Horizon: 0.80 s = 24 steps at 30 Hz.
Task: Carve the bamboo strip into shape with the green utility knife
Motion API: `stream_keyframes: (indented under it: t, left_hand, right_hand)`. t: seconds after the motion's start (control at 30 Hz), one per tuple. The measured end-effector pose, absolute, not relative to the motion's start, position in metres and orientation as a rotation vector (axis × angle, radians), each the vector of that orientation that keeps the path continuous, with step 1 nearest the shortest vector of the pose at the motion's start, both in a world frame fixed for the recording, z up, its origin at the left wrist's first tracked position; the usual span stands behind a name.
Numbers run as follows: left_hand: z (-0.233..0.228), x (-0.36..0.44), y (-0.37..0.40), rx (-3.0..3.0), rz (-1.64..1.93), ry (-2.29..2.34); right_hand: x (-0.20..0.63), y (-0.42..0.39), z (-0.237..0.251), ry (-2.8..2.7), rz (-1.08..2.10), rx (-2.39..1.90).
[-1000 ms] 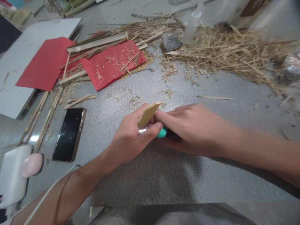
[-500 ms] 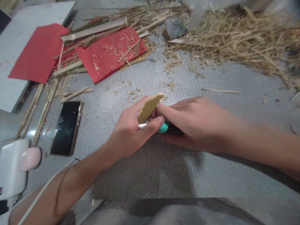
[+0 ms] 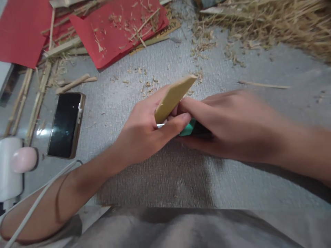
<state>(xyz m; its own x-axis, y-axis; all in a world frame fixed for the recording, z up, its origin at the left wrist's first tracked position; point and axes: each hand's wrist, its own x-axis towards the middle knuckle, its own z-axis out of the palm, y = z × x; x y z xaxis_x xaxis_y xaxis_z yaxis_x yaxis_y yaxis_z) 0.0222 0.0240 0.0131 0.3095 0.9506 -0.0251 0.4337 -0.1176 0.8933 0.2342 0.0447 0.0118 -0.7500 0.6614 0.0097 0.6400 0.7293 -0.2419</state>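
Bamboo slat (image 3: 173, 98), a flat pale strip, sits at the centre of the frame, gripped in the left hand (image 3: 144, 132). Its long axis runs on a slant from the fist at lower left up to a free end at upper right, tilted clear of the worktop (image 3: 160, 179). The left hand is closed round the lower part of the slat, thumb laid across toward the right.

Right hand (image 3: 227, 120) comes in from the right edge of the frame and is closed on a knife with a teal and black handle (image 3: 192, 128); only a small piece of the handle shows beneath the fingers, and a short bright sliver of blade (image 3: 160, 126) shows just under the left thumb. Its fingertips touch the slat at the point where the left hand holds it, so both hands meet on the lower half of the strip and neither is the nearer one. The blade lies at the foot of the slat, with the free end pointing away from the person.

A smartphone (image 3: 65, 124) lies face up at the left of the frame, well apart from the hands. Red paper sheets (image 3: 113, 31) scattered with shavings lie at upper left, and a heap of bamboo shavings (image 3: 271, 20) fills the upper right. No container is in view.
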Motion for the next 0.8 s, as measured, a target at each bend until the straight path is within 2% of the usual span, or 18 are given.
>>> stream_keyframes:
  t: [0.17,0.43,0.8]
  left_hand:
    - [0.0122,0.021,0.0241,1.746,0.758,1.28]
    - [0.0067,0.0201,0.0265,1.813,0.848,1.18]
    - [0.0067,0.0191,0.026,1.825,0.828,1.159]
  right_hand:
    - [0.2382,0.0416,0.0085,-2.814,0.205,-1.026]
    - [0.2371,0.0421,0.0126,-2.868,0.194,-1.005]
    - [0.2356,0.0443,0.0098,-2.752,0.378,-0.978]
